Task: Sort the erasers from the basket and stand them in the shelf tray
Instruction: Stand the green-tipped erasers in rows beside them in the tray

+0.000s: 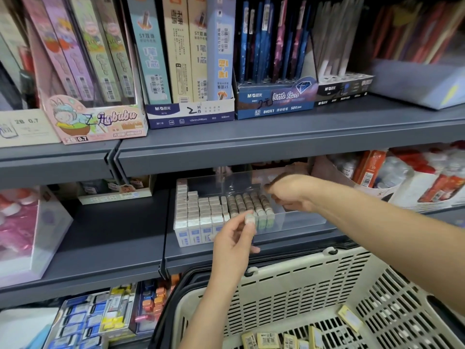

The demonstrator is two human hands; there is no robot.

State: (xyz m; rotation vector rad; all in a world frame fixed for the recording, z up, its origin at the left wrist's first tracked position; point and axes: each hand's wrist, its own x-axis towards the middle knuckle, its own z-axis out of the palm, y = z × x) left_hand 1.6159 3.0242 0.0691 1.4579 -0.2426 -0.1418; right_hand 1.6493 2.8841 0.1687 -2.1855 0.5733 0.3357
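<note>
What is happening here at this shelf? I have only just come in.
A person is filling a clear tray on the middle shelf with erasers. The left hand pinches one small eraser just in front of the tray. The right hand reaches over the tray beside the standing rows of erasers, fingers curled; I cannot tell whether it holds anything. Some loose erasers lie in the cream basket below.

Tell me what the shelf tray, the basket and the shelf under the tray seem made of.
Shelf tray: clear glossy plastic, perhaps acrylic; the erasers show through its walls. Basket: cream moulded plastic, matte, with slotted walls. Shelf: likely painted metal, grey-blue, with a smooth folded front edge and dull sheen.
</note>
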